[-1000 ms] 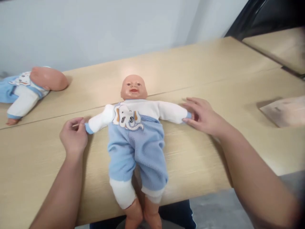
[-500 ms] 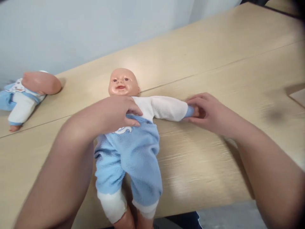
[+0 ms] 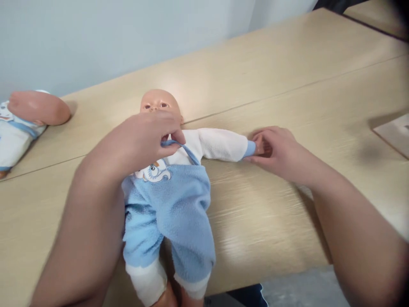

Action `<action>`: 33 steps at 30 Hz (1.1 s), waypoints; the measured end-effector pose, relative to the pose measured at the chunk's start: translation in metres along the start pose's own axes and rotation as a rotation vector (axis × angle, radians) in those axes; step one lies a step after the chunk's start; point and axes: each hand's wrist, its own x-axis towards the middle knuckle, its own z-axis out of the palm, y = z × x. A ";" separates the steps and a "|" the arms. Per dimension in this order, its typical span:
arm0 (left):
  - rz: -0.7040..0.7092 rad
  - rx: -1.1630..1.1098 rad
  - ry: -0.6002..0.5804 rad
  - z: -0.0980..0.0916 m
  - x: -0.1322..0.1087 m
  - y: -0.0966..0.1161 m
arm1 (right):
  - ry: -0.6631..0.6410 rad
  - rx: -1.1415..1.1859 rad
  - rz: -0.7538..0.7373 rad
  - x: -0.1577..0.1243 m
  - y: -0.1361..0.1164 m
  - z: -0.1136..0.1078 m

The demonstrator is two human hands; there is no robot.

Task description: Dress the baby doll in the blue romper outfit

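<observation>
A baby doll (image 3: pixel 172 200) in a white top and blue fleece trousers lies on its back on the wooden table (image 3: pixel 271 200), legs over the near edge. My left hand (image 3: pixel 150 134) is over its chest, fingers pinched on the blue shoulder strap (image 3: pixel 183 149) and lifting it toward the doll's chin. My right hand (image 3: pixel 275 149) is closed round the doll's hand at the blue cuff of the outstretched sleeve (image 3: pixel 223 145). My left forearm hides the doll's other arm.
A second doll (image 3: pixel 22 119) in the same clothes lies at the table's far left, against the pale wall. A flat tan object (image 3: pixel 394 134) lies at the right edge. A seam runs across the tabletop behind the doll's head.
My left hand left the doll's left cuff, crossed onto its chest, and has now pinched and raised the blue strap. My right hand closed on the doll's other hand. The view tilted down.
</observation>
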 end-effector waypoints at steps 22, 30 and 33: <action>0.274 -0.069 0.145 0.025 -0.007 -0.001 | 0.542 0.289 -0.162 0.051 -0.099 0.057; 0.231 -0.130 0.019 0.010 -0.007 0.005 | 0.487 0.212 -0.071 0.046 -0.089 0.064; 0.234 -0.129 -0.009 0.010 -0.008 0.004 | 0.540 0.226 -0.055 0.044 -0.085 0.067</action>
